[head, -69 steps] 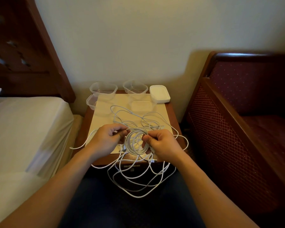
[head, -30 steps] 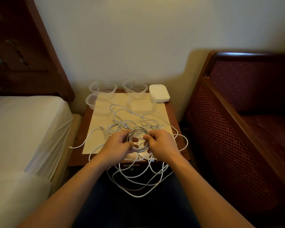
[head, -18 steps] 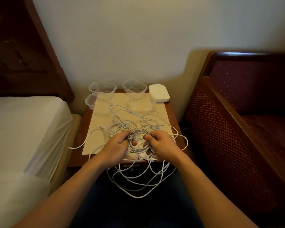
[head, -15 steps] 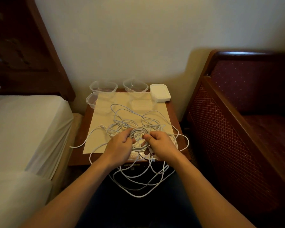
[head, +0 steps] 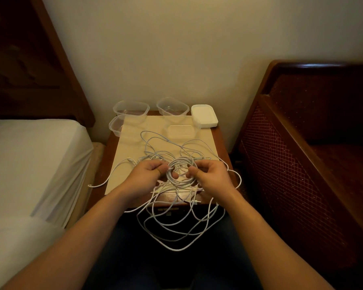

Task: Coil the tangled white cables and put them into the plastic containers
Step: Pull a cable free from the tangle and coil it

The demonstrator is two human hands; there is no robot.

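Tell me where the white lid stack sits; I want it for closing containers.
In the head view, the lid stack sits on the table's far right corner, right of a clear container.

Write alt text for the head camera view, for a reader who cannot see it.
Two hands, left hand and right hand, hold a small coil of white cable over a wooden bedside table, with loose cable loops hanging off its front edge. Four clear plastic containers and a stack of white lids sit at the back.
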